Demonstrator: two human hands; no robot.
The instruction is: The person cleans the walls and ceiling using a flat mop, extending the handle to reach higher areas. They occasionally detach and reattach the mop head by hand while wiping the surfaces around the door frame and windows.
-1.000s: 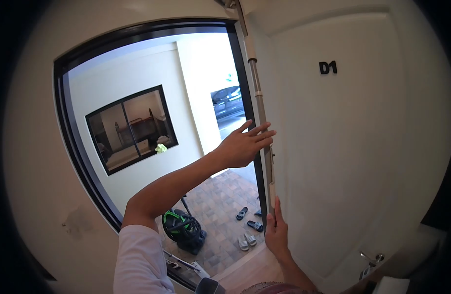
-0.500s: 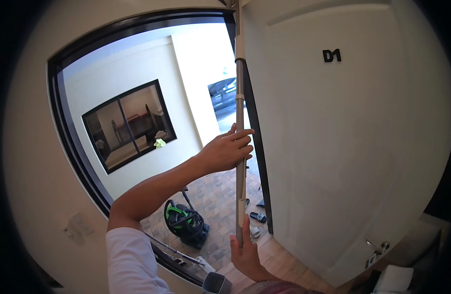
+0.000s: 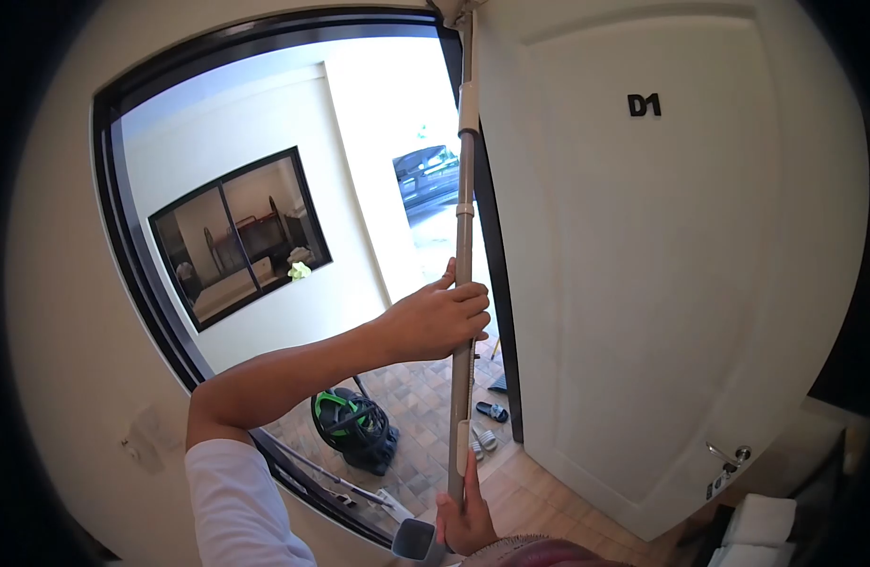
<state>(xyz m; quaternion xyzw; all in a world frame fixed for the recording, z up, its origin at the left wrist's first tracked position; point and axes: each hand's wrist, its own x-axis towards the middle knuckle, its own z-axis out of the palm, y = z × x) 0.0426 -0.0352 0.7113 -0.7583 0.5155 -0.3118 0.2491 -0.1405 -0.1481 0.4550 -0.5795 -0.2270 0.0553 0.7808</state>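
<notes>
A long beige-grey telescopic pole stands nearly upright before me, its upper end reaching the top corner of the door frame. My left hand is closed around its middle, with the thumb on the near left side. Lower down, my right hand grips the pole close to its bottom end, fingers partly hidden behind it. Light collars and a ribbed strip show along the shaft. What the upper tip touches is too small to make out.
A white door marked D1 stands open on the right, with a lever handle. Beyond the dark door frame are a green-black vacuum cleaner, slippers and a window. A grey bin sits by the threshold.
The pole and both my hands have moved down a little against the door. Both hands keep their hold on the pole.
</notes>
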